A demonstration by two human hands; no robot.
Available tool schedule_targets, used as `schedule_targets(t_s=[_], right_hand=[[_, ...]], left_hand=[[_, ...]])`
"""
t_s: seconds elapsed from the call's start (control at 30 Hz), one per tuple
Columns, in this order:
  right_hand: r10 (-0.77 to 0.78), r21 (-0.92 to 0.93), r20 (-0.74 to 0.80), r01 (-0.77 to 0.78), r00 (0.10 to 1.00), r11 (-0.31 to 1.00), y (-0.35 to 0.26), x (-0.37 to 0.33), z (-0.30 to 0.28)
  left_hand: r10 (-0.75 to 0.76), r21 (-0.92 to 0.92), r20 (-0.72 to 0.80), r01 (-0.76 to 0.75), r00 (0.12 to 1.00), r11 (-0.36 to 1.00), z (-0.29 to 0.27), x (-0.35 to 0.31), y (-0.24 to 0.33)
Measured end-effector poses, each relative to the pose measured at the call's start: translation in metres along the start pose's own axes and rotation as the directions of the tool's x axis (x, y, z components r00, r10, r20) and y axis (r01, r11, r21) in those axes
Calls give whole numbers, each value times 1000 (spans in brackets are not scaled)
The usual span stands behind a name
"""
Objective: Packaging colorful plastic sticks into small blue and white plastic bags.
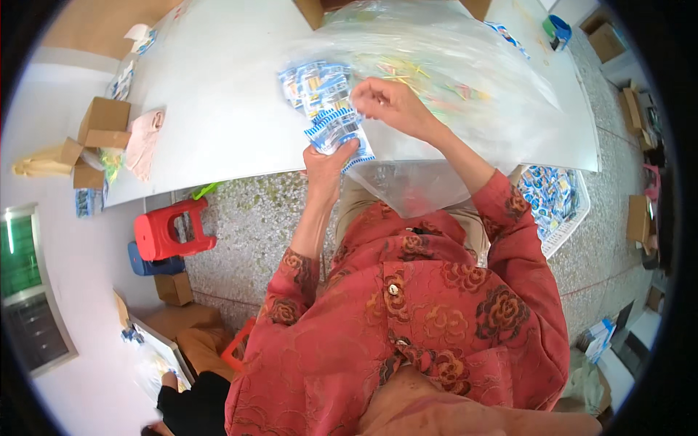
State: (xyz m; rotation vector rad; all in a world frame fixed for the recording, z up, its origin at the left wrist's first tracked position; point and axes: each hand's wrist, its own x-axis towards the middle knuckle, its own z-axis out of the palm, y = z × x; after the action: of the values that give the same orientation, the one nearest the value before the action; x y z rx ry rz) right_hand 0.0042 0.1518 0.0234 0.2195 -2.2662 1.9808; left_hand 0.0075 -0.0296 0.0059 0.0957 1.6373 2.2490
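Observation:
My left hand (329, 161) grips a blue-and-white printed packet (336, 129) at the front edge of the white table, its thumb lying across the packet's lower part. Just beyond it, more packets of the same kind (314, 83) lie in an overlapping pile. To the right of the pile, my right hand (396, 109) hovers with its fingers curled together; what they hold, if anything, is too blurred to make out. Under and beyond that hand spreads a large clear plastic bag (502, 109), with thin yellow, green and red pieces (407, 73) in it. Part of the bag hangs over the table edge.
A white basket (571, 221) full of blue-and-white packets stands below the table at right. At left are a red stool (172, 231), cardboard boxes (105, 120) and a pink cloth (144, 142). A blue-green tape roll (558, 27) sits far right. Another person's dark sleeve (193, 407) shows lower left.

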Motion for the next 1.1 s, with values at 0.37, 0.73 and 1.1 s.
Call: schedule_targets(t_s=[0.37,0.73,1.1], right_hand=[[50,-396,-33,-59,998,916,-11,-30,-45],[37,-260,-57,-50,998,964,-3,-36,-44],[165,-401,22,-142,986,905,-14,-32,-46]], left_hand=[[-127,33,187,123,974,992,45,20,-14],[-97,115,233,72,968,991,43,27,-15],[-51,236,242,-8,969,972,44,30,-14]])
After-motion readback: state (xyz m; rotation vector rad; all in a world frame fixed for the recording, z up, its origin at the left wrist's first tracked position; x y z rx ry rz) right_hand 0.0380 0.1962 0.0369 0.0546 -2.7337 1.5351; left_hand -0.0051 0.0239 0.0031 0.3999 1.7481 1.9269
